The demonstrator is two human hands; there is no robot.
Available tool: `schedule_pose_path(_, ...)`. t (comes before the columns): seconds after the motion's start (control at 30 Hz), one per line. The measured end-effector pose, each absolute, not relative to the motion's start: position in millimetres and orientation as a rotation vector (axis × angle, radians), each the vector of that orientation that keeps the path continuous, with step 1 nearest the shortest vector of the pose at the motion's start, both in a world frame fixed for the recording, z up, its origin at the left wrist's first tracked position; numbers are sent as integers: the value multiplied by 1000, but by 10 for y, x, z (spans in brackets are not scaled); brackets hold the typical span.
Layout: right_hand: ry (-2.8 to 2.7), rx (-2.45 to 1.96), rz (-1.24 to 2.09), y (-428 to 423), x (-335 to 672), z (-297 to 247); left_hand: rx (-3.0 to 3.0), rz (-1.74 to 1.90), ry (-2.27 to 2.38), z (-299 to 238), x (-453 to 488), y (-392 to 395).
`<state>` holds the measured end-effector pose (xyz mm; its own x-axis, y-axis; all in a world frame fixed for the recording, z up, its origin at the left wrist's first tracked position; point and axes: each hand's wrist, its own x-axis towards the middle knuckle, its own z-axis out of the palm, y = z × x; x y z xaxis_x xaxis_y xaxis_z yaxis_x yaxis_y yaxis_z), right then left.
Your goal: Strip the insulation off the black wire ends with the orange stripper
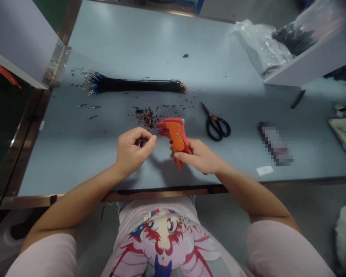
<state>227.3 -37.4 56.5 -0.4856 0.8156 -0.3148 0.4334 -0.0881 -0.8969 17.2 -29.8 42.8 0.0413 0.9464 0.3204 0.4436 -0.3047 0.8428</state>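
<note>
My right hand (198, 156) is shut around the handle of an orange self-adjusting wire stripper (175, 136), with its jaws pointing left. My left hand (132, 150) pinches a short, thin wire (150, 138) with a blue end, and the wire's tip almost reaches the jaws. Behind the hands, a long bundle of black wires (135, 85) with blue ends on the left lies on the grey table (150, 46). A small heap of stripped insulation scraps (145, 117) sits just beyond the stripper.
Black-handled scissors (216, 125) lie to the right of the stripper. Farther right are a black marker (298, 99) and a pixelated object (275, 143). A plastic bag (262, 46) and a white panel (305, 65) occupy the back right. Small scraps are scattered around the bundle.
</note>
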Motion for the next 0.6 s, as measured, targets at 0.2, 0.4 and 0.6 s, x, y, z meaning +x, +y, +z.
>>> schedule_pose_path(0.2, -1857, -1385, 1592, -375, 2268, 566, 1810, 1236, 1445, 429, 166, -290)
schedule_pose_path(0.4, -1872, -1388, 1571, -383, 2277, 565, 1826, 1228, 1419, 403, 168, -280)
schedule_pose_path(0.6, -1849, -1375, 1599, -384, 2274, 571, 1866, 1226, 1414, 385, 164, -293)
